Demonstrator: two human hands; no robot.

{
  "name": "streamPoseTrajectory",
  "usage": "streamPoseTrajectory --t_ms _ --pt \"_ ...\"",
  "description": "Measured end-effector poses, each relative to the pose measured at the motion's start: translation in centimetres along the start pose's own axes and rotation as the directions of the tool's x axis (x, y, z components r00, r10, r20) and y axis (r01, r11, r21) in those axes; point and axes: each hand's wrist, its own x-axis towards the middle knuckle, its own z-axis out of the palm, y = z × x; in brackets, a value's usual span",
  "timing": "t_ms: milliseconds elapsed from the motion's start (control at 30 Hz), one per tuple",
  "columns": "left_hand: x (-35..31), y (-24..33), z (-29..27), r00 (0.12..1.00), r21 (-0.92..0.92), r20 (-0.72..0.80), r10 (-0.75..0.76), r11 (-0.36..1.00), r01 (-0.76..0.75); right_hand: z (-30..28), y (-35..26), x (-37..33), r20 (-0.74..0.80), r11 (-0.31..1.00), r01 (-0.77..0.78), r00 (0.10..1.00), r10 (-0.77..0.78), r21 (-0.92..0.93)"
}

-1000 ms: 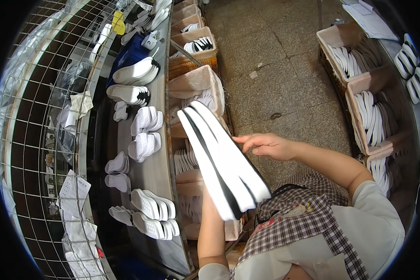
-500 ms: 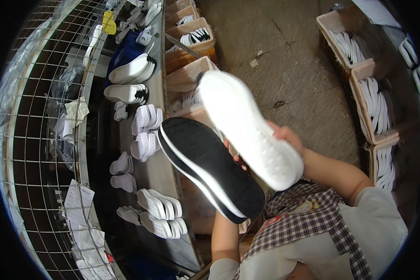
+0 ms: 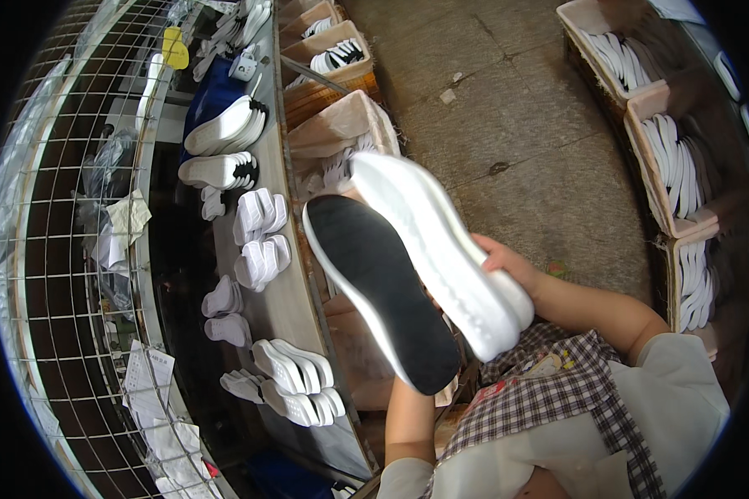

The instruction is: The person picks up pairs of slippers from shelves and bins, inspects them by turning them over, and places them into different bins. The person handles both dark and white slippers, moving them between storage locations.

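A white shoe sole (image 3: 424, 224), blurred and with a second white layer along its right edge, is tilted in front of me. My right hand (image 3: 508, 264) is closed around that outer edge, thumb on the near face. Beside it on the left is a shoe sole with a black face and white rim (image 3: 383, 291), its black face towards me. My left forearm (image 3: 409, 416) runs up behind this black-faced sole, which hides nearly all of my left hand. The two soles overlap or touch along their inner edges.
A shelf (image 3: 295, 154) on the left carries several white soles (image 3: 291, 366) in groups, beside a wire mesh (image 3: 54, 274). Lined baskets (image 3: 341, 125) of soles stand beyond the shelf. More baskets (image 3: 691, 229) line the right side of the floor (image 3: 483, 108).
Both soles have tilted and shifted; the black-faced one now shows a narrower white side. The white sole shows more of its layered edge. Fingers seen between the soles earlier are now mostly hidden.
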Motion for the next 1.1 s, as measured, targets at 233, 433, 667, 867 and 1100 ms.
streamPoseTrajectory --t_ms 233,433,667,867,1100 --pt "-1.1 1.2 1.2 0.999 -0.208 -0.024 0.045 0.977 -0.049 -3.3 0.7 -0.6 0.007 0.902 -0.085 0.996 0.09 0.424" --pt "-0.4 -0.6 2.0 0.725 0.422 -0.55 0.414 0.887 -0.187 -2.4 1.1 0.0 -0.035 0.996 -0.001 0.999 0.004 0.088" --pt "-1.5 1.4 0.5 0.916 0.468 -0.337 0.218 0.883 -0.039 0.2 1.9 1.8 -0.155 0.894 -0.268 0.962 0.226 -0.36" --pt "-4.4 2.6 1.8 0.813 0.884 -0.346 0.468 0.453 0.116 0.3 3.8 4.7 -0.219 0.819 -0.342 0.938 0.268 -0.461" --pt "-25.3 17.6 -4.5 -0.248 0.949 0.16 0.955 -0.08 0.306 -0.4 4.8 7.2 0.196 0.941 -0.291 0.926 0.322 -0.17"
